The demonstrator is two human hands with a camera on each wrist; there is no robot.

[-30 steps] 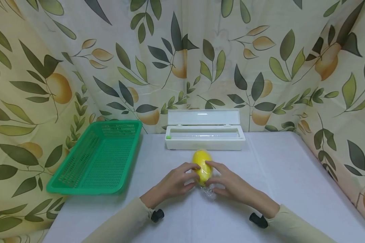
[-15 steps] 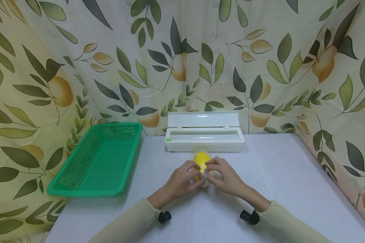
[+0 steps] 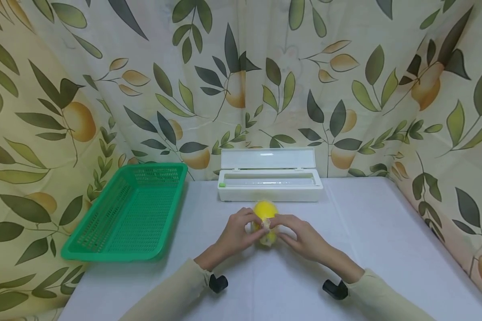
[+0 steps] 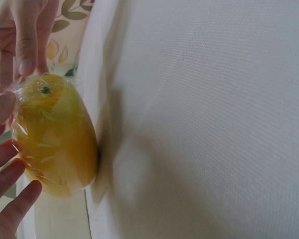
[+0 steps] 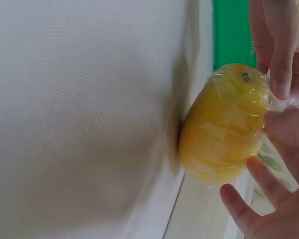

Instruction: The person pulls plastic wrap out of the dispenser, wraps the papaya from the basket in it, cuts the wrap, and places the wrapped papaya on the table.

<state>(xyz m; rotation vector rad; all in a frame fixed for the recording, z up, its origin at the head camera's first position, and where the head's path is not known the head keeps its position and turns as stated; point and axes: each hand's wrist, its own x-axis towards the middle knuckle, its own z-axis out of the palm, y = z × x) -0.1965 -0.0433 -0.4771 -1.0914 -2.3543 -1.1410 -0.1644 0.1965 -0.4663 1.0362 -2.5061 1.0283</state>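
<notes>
Both hands — the left hand [image 3: 238, 234] and the right hand [image 3: 301, 235] — grasp the lemon [image 3: 265, 213] (wrapped in clear film) on the table [image 3: 385, 249].

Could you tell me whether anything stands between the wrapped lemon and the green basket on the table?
Nothing visible does. The lemon, held by the left hand and right hand, has only bare table between it and the green basket, apart from the left hand itself.
</notes>
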